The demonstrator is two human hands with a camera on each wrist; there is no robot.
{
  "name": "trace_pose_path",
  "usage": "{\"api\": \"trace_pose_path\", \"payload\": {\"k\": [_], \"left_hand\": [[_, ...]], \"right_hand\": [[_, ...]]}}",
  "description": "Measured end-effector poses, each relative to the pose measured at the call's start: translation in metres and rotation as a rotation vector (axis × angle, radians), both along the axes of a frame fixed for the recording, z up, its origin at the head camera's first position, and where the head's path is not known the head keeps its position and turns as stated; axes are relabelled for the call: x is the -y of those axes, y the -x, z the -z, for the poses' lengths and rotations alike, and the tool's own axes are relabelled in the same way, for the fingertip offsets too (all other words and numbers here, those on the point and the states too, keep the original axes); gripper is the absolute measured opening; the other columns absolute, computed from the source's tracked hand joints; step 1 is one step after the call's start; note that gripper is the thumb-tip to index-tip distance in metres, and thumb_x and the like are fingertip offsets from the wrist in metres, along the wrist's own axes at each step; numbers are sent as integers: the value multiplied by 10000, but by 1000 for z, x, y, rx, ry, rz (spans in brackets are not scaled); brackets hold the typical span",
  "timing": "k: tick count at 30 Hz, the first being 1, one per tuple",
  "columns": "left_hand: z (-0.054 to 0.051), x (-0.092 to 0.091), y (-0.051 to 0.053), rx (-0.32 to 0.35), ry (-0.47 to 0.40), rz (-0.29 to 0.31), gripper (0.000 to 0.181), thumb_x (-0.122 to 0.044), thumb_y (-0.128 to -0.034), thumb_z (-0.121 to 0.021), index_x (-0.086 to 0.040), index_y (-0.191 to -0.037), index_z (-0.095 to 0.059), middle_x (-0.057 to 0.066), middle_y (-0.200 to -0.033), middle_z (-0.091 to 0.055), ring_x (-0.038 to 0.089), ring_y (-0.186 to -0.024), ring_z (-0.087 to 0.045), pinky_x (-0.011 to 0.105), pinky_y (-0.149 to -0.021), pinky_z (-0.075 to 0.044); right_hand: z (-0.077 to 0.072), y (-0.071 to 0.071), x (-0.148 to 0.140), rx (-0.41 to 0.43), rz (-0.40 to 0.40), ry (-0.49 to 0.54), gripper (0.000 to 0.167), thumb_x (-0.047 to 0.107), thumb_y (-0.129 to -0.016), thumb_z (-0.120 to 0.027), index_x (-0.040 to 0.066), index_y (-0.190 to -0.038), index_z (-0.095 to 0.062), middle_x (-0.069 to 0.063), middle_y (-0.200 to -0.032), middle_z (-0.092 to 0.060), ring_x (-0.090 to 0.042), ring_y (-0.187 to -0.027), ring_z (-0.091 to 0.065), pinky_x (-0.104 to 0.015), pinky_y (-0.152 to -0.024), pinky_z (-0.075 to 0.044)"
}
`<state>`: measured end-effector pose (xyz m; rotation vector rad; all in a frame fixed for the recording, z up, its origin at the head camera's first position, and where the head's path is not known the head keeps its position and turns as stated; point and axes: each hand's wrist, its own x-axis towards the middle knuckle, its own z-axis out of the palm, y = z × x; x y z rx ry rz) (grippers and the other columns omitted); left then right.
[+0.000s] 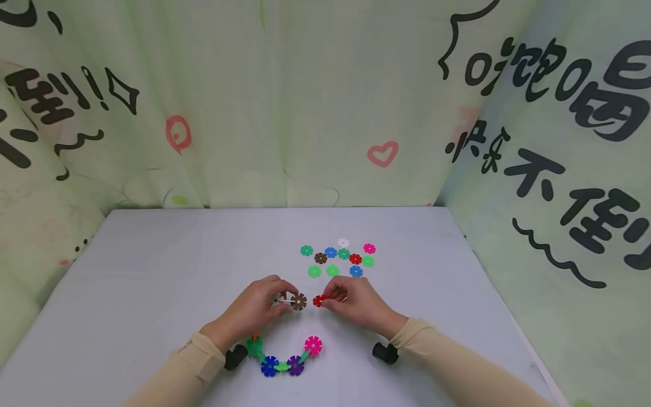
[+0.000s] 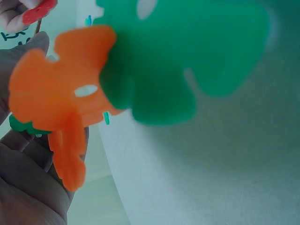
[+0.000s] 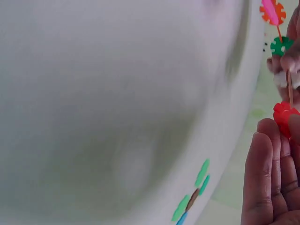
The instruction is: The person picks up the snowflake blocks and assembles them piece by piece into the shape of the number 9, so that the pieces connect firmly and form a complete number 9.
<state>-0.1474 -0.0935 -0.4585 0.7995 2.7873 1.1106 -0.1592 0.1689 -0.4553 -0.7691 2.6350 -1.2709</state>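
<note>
Part of the curved chain (image 1: pixel 282 367) is hidden in the head view by the left wrist and its black device (image 1: pixel 236 358), so its full run cannot be traced. In the left wrist view the fingers are largely masked by an orange piece (image 2: pixel 61 86) and a blurred green disc (image 2: pixel 220 47), the latter cut off by the top edge. Both hands are cropped at the right edge of the right wrist view.

The left hand (image 1: pixel 256 305) is curled, and a brown disc (image 1: pixel 300 306) is pinched at its edge between thumb and fingertips, facing the other hand. A white piece (image 3: pixel 280 78) is partly covered by the same fingers. By the right hand (image 1: pixel 358 302) a red disc (image 1: pixel 318 301) is gripped between thumb and bent fingers, just across from the left fingertips. A narrow gap is seen between the brown and red discs from above (though they seem to meet in the right wrist view, so contact cannot be settled).

Loose discs (image 1: pixel 314 271) are scattered beyond the right fingertips, some brown, blue and green. Nearer the body, below the left fingers, the chain is ended by a pink disc (image 1: pixel 316 342).
</note>
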Motion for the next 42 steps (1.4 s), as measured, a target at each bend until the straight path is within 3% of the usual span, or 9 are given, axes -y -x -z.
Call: {"api": "trace_pose_path", "payload": {"k": [4,15,32,42], "left_hand": [[0,1,0,2,-5,-4,277,-129,-841,-816,-185,-1097,-725,-46,-1026,-651,125,-950,-609,368,-871,-528],[2,3,1,9,-66,13,251,-108,-850,-801,-169,-1081,-724,-105,-1030,-690,76,-949,-630,330,-843,-530],[5,5,1,-46,-51,12,303,-131,-862,-795,-168,-1153,-719,-99,-1076,-683,68,-951,-624,335,-851,-528],[6,5,2,-37,-53,25,308,-126,-862,-794,-190,-1153,-714,-136,-1074,-677,57,-953,-623,341,-863,-528]], "right_hand": [[0,-4,11,-38,-25,5,150,83,-866,-787,179,-882,-674,134,-844,-673,-59,-775,-650,-262,-689,-553],[1,-5,17,-83,8,-18,171,103,-853,-806,204,-889,-674,151,-843,-657,-53,-790,-629,-249,-668,-555],[0,-7,18,-199,23,-86,162,139,-838,-825,206,-875,-682,152,-822,-669,-10,-759,-622,-210,-619,-534],[1,-8,19,-244,19,-121,168,136,-830,-831,201,-871,-682,139,-820,-680,-3,-752,-623,-197,-617,-523]]}}
